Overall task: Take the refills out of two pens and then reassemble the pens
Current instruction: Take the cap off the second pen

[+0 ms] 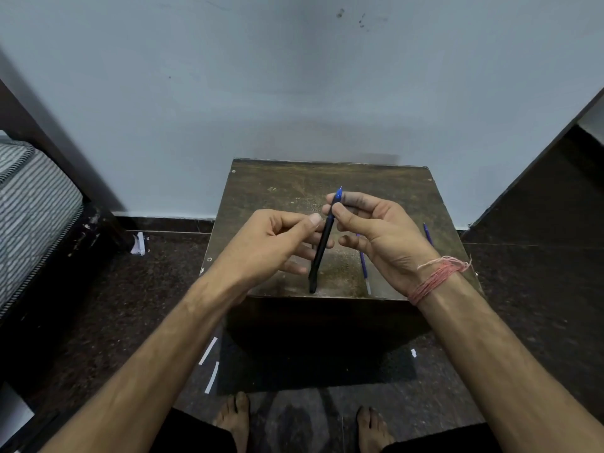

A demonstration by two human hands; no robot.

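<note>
1. Head view: right thumb [340,213] and forefinger pinched on blue tip section of a pen [322,245], close under its point.
2. Left thumb [310,221] pressed against pen's dark barrel, left fingers curled behind it; lower end of pen hanging free near front edge of table, whether touching it cannot be told.
3. Left hand [277,243] and right hand [379,237] raised together over middle of table, pen slanting between them, tip up and away.
4. Right wrist wrapped in pinkish thread [438,277].
5. On table behind right hand: thin blue refill [363,266] lying lengthwise, and another blue piece [427,235] near right edge, partly hidden by hand, not identifiable.
6. Small dark wooden table [294,184], top worn and scuffed, pushed against pale blue-grey wall [294,76] with a few dark marks high up.
7. Dark speckled stone floor [163,273] with white paper scraps [209,351]; striped mattress [32,207] at left; bare feet [235,416] at bottom.
</note>
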